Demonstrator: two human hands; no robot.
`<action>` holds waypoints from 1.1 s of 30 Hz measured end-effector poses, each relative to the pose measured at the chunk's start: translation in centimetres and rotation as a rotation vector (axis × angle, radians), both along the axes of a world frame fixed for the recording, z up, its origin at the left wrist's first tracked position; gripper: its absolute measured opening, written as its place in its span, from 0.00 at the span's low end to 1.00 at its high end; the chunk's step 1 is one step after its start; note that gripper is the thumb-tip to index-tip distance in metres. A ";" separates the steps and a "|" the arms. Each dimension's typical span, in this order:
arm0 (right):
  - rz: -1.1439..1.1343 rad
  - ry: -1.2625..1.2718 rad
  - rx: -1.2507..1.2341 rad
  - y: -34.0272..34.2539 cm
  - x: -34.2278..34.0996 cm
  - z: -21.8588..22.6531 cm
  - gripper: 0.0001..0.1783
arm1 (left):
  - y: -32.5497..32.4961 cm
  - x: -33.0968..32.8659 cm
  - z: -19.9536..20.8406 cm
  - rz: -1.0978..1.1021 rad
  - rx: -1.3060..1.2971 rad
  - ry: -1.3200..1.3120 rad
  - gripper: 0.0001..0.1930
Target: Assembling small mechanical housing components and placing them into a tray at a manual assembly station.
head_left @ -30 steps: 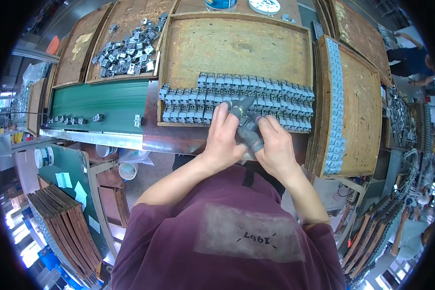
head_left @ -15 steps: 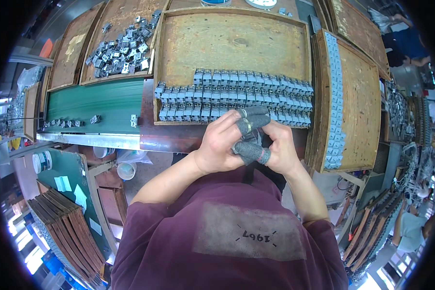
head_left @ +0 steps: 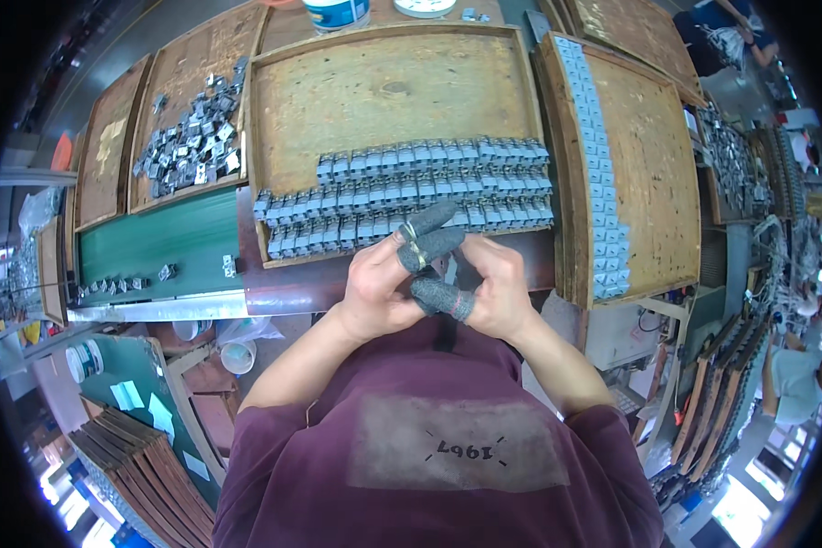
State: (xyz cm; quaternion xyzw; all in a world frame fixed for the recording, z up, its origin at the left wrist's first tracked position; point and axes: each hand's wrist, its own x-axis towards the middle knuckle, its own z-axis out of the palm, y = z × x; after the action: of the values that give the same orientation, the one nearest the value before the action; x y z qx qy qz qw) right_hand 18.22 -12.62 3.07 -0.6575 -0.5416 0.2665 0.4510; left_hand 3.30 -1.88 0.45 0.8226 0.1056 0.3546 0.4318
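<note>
My left hand [head_left: 373, 285] and my right hand [head_left: 497, 285] meet in front of my chest, just off the near edge of the wooden tray [head_left: 384, 100]. Grey cloth finger covers wrap several of the fingertips. Both hands are closed, thumbs and fingers pressed together around something small; the fingers hide nearly all of it, so its kind cannot be made out. Beyond the fingers, rows of small grey-blue block-shaped parts [head_left: 402, 192] with metal fittings stand packed along the tray's near half.
At left, a green belt [head_left: 155, 233] carries several loose metal parts. Behind it a board holds a heap of metal pieces [head_left: 192, 142]. To the right stands another wooden tray [head_left: 644, 173] with a column of blue-grey parts [head_left: 598, 164]. Stacked trays [head_left: 137, 457] lie lower left.
The view has turned a little, so the trays appear shifted left and tilted. My hands stay pressed together, with the fingers slightly rearranged.
</note>
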 end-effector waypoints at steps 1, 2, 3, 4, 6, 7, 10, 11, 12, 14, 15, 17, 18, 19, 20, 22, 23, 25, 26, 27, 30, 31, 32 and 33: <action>-0.019 -0.010 0.000 -0.2 0.4 -0.2 0.25 | 0.0 0.2 0.0 -0.024 -0.024 0.021 0.32; 0.045 -0.030 -0.083 -0.5 0.8 -0.7 0.24 | 0.1 -0.2 -0.2 -0.077 -0.099 0.148 0.32; 0.114 -0.050 -0.168 -0.9 1.5 -1.3 0.23 | 0.2 -0.5 -0.5 -0.094 -0.099 0.136 0.32; 0.168 -0.072 -0.322 -1.2 2.9 -1.6 0.22 | 0.6 -0.7 -1.0 -0.074 -0.021 0.189 0.32; -0.027 -0.093 -0.277 -2.4 6.3 -1.0 0.23 | 2.2 -0.8 -0.6 0.086 0.175 0.280 0.31; -0.273 -0.167 -0.270 -3.4 8.3 -1.1 0.21 | 3.4 -1.2 0.4 0.229 0.290 0.320 0.29; -0.814 -0.406 -0.194 -7.3 16.2 -2.6 0.16 | 9.3 -3.9 -0.4 0.518 -0.044 0.449 0.25; -0.776 -0.409 -0.323 -10.0 20.0 -4.1 0.19 | 11.6 -4.0 0.0 0.576 -0.274 0.425 0.23; -0.797 -0.593 -0.350 -13.0 23.0 -6.7 0.19 | 14.1 -4.2 -0.5 0.559 -0.228 0.512 0.24; -0.779 -0.553 -0.505 -15.4 25.3 -8.6 0.21 | 17.9 -5.2 -1.9 0.483 -0.216 0.668 0.24; -0.715 -0.418 -0.422 -14.7 24.5 -7.8 0.20 | 19.0 -5.6 -2.5 0.412 -0.255 0.726 0.23; -0.710 -0.261 -0.418 -14.5 24.9 -8.2 0.15 | 21.2 -6.0 -5.3 0.291 -0.395 0.768 0.21; -0.700 -0.182 -0.402 -14.2 24.8 -8.3 0.15 | 21.1 -5.7 -5.4 0.276 -0.384 0.845 0.20; -0.690 -0.105 -0.386 -13.6 24.5 -8.1 0.15 | 21.2 -5.6 -5.4 0.258 -0.373 0.920 0.20; -0.673 -0.102 -0.382 -13.1 24.3 -7.6 0.15 | 21.9 -6.2 -7.1 0.177 -0.357 0.900 0.19; -0.695 -0.046 -0.510 -12.1 23.3 -6.0 0.13 | 21.5 -5.9 -6.5 0.122 -0.377 0.985 0.20; -0.680 -0.046 -0.508 -12.2 23.6 -6.5 0.13 | 21.7 -6.0 -7.1 0.087 -0.380 1.033 0.22; -0.652 -0.104 -0.500 -13.4 24.8 -7.6 0.14 | 21.6 -5.5 -6.7 0.085 -0.386 1.036 0.24; -0.691 -0.024 -0.479 -13.8 25.1 -8.1 0.15 | 21.4 -5.5 -6.3 0.075 -0.390 1.041 0.27; -0.662 -0.022 -0.480 -13.4 25.0 -8.0 0.15 | 21.0 -6.0 -5.6 0.101 -0.403 1.044 0.27; -0.802 0.156 -0.502 -13.2 24.6 -7.3 0.11 | 19.1 -8.0 -1.8 0.229 -0.334 0.765 0.27; -0.787 0.156 -0.511 -14.3 25.3 -7.8 0.11 | 18.5 -9.0 -0.6 0.298 -0.332 0.642 0.25; -0.830 0.202 -0.372 -15.5 26.5 -8.3 0.12 | 19.4 -11.9 -2.5 0.426 -0.157 0.548 0.22; -0.885 0.248 -0.236 -16.4 27.2 -8.8 0.13 | 18.8 -13.6 -1.7 0.609 -0.077 0.612 0.20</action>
State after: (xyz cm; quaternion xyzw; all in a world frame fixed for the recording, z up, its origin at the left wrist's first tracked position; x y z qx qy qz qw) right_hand 45.43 -29.01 -5.77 -0.8352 -0.1175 0.1849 0.5045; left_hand -10.27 16.87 -1.30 0.8044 0.4798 0.2013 0.2865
